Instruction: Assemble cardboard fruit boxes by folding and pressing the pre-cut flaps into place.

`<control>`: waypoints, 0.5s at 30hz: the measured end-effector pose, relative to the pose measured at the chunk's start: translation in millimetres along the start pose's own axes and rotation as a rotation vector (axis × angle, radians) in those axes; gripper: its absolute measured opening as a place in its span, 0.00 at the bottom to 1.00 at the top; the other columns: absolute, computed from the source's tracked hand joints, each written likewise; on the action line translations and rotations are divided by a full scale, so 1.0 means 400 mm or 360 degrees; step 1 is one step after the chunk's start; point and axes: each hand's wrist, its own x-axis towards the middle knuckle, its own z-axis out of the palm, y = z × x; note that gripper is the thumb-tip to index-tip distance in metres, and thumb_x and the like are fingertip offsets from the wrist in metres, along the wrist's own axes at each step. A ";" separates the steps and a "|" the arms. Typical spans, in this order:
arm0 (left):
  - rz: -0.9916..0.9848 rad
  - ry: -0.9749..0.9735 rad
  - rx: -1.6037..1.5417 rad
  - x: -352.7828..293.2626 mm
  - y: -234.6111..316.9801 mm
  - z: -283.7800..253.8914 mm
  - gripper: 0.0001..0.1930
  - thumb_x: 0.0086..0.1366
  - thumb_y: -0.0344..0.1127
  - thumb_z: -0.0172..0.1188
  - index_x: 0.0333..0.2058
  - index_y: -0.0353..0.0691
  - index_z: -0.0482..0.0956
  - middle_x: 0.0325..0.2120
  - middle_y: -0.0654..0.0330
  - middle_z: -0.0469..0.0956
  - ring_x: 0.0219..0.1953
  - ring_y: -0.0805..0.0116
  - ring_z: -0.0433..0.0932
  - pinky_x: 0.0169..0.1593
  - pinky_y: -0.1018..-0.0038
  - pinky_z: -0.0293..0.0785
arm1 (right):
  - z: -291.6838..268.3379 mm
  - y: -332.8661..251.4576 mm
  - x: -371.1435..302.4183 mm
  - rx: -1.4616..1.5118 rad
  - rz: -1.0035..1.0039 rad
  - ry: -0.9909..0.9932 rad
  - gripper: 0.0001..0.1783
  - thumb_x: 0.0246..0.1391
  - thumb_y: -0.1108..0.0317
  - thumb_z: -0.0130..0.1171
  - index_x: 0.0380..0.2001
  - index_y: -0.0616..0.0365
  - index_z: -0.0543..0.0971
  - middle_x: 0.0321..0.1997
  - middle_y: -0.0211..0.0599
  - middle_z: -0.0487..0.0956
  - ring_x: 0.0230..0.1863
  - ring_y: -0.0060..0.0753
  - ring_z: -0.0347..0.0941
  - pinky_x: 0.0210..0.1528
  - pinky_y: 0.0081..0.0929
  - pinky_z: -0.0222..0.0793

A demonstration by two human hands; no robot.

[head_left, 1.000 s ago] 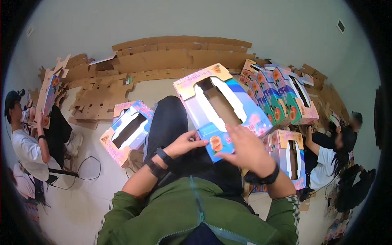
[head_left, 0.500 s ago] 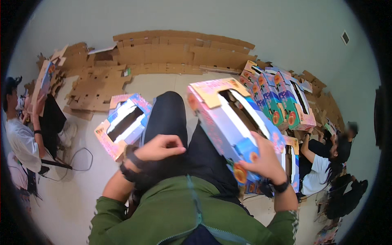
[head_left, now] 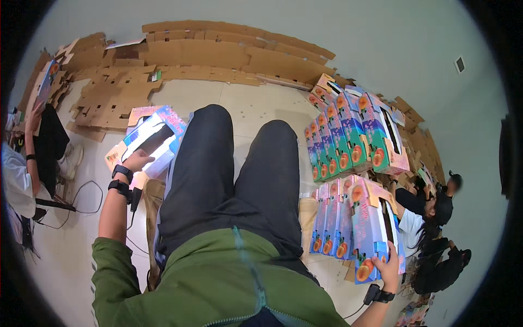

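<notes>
While the right hand (head_left: 388, 267) pinches its near end, thumb on the printed side and fingers by the cut-out, the blue-and-pink carton (head_left: 364, 229) stands at the person's right, just beside a row of similar cartons (head_left: 329, 218); whether its base bears on the floor (head_left: 248, 98) cannot be told. Handling it well probably calls for a light grip on the firm corner, not the thin rim of the opening, and for lining its side up squarely with its neighbours; a skewed carton could nudge the row. Its long axis runs away from the person, the near end a little further right; the peach-printed side faces left, the opening up and to the right.

Across the dark-trousered legs (head_left: 201, 158), the left hand (head_left: 136, 161) lies on a second carton (head_left: 173, 124), fingers bent at its opening; whether they grip cannot be told; this carton's long axis slants from far right to near left. Beyond are more cartons (head_left: 344, 131), flattened cardboard (head_left: 111, 103) and a co-worker in white (head_left: 414, 229).
</notes>
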 end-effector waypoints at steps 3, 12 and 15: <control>-0.0141 -0.0196 -0.0464 0.039 -0.040 0.027 0.38 0.58 0.54 0.71 0.59 0.33 0.73 0.55 0.47 0.77 0.54 0.57 0.78 0.55 0.65 0.77 | 0.022 0.091 0.043 0.0018 -0.0113 0.0131 0.48 0.39 0.67 0.75 0.66 0.68 0.68 0.62 0.54 0.75 0.64 0.48 0.71 0.68 0.40 0.64; 0.0050 -0.0081 0.0935 0.136 -0.168 0.052 0.45 0.48 0.57 0.77 0.58 0.33 0.74 0.53 0.41 0.80 0.57 0.48 0.79 0.61 0.61 0.74 | 0.172 0.209 0.177 -0.0256 -0.0266 0.0246 0.53 0.38 0.61 0.78 0.69 0.63 0.66 0.60 0.55 0.75 0.64 0.57 0.68 0.67 0.46 0.62; 0.0040 -0.0029 0.0832 0.130 -0.180 0.083 0.46 0.45 0.60 0.78 0.56 0.34 0.75 0.52 0.42 0.80 0.56 0.47 0.79 0.60 0.59 0.75 | 0.204 0.230 0.183 -0.0351 -0.0242 0.0211 0.56 0.38 0.58 0.79 0.70 0.62 0.64 0.59 0.56 0.75 0.61 0.58 0.69 0.65 0.48 0.63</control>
